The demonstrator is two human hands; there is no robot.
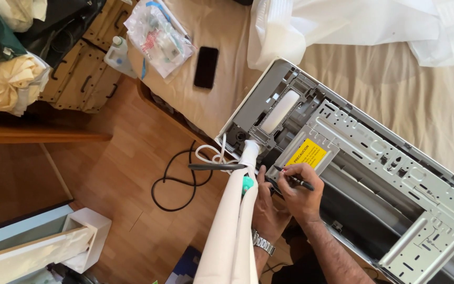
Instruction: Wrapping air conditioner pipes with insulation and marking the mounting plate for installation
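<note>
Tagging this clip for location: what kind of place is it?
Likely a home bedroom, not a workshop: the air-conditioner unit lies on a bed sheet, with wooden flooring and a phone beside it.

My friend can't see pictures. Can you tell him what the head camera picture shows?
A person's right hand holds a thin black tool against the back of a white air-conditioner unit lying on a bed. The left hand, wearing a wristwatch, steadies a white wrapped pipe bundle. A black phone lies on the bed.
</note>
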